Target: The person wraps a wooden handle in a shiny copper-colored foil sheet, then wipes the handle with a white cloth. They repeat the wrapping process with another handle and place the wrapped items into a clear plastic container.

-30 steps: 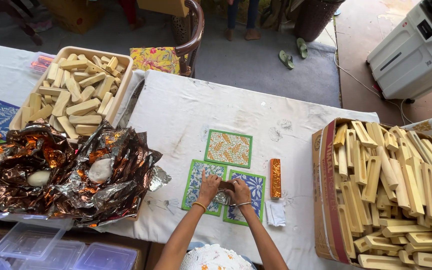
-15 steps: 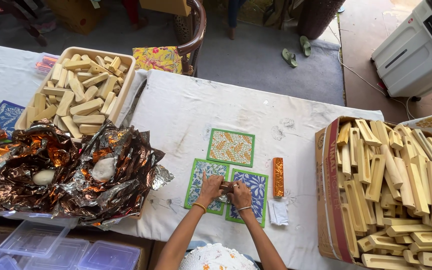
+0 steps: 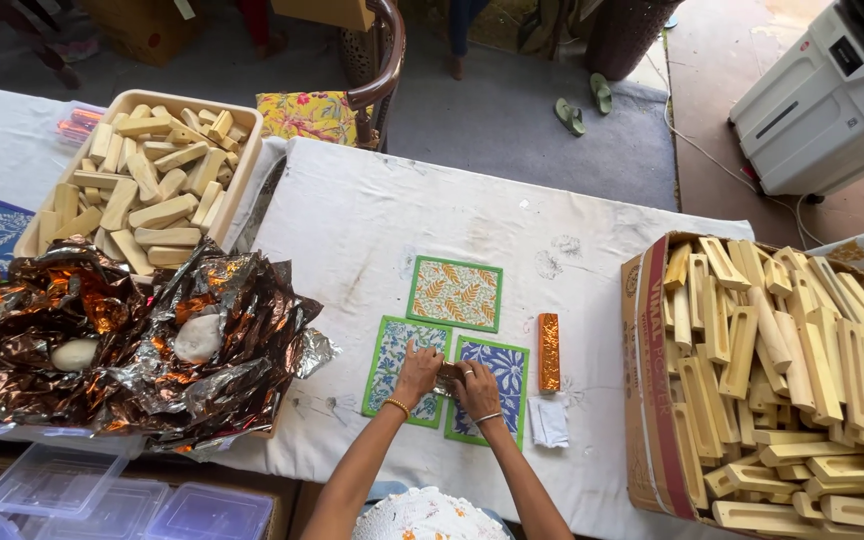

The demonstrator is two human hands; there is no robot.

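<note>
Both hands wrapping a small bar in shiny foil on the white-clothed table.

Left of the big cardboard box of pale wooden holders lie three patterned cards. On the lower two, the left hand and right hand pinch narrowly around the foil-covered bar. Judged best: press the folds flat, keeping the edges tight and square. A finished orange-foil bar lies nearer the box.
</note>
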